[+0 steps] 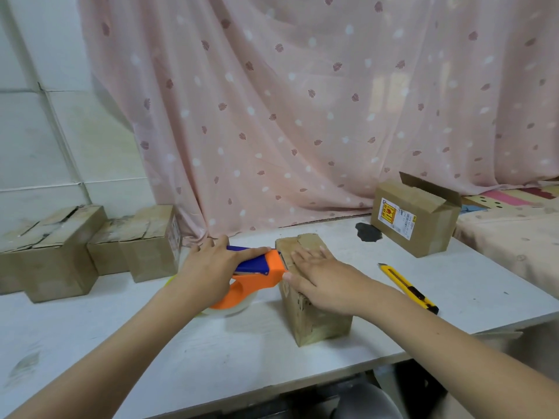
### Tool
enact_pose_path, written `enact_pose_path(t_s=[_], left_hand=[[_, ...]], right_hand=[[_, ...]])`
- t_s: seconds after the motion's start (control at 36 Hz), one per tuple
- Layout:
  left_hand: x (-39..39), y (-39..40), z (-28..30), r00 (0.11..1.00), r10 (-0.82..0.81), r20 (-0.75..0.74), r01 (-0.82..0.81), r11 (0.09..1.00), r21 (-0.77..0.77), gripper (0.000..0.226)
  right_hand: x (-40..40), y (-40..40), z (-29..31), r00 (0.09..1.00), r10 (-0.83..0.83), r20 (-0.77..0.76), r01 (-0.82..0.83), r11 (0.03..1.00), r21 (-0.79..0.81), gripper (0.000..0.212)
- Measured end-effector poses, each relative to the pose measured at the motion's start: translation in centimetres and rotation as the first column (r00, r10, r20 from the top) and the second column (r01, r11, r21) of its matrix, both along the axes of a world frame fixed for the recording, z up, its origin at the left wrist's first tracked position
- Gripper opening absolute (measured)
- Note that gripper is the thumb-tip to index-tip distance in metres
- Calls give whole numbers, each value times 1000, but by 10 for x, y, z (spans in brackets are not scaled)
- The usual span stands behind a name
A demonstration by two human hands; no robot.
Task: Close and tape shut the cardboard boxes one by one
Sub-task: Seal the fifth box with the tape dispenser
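A small brown cardboard box [317,319] stands in the middle of the white table [230,358], its top flaps folded down. My right hand [320,276] lies flat on its top with straight fingers. My left hand [211,267] grips an orange and blue tape dispenser [260,273] with a clear tape roll, and the dispenser's toothed front edge touches the box's upper left edge. At the back right stands another box [414,219] with a yellow and white label and one flap still raised.
Two worn cardboard boxes [57,252] [148,243] sit at the left against the wall. A yellow utility knife [408,288] lies right of the middle box. A dark stain [367,232] marks the table. A pink curtain [302,116] hangs behind; bedding [514,231] lies at right.
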State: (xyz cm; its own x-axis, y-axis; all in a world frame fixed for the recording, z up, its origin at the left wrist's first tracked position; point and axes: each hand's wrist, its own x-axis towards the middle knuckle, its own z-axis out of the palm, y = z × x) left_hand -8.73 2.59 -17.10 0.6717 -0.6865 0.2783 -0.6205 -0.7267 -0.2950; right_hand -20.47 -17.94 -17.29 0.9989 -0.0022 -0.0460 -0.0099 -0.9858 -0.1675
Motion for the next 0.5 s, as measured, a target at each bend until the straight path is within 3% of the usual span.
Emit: enact_pose_path(t_s=[0.33,0.5], left_hand=[[9,24,-15,998,-48,-37,45,995,-90,98],[4,39,-18,998,-46,-43,42,993,-110,90]], right_hand=[[-10,8,-7,997,-59,45,62,996,-61,63],[-11,11,-4,998,-57,9,58,995,-86,62]])
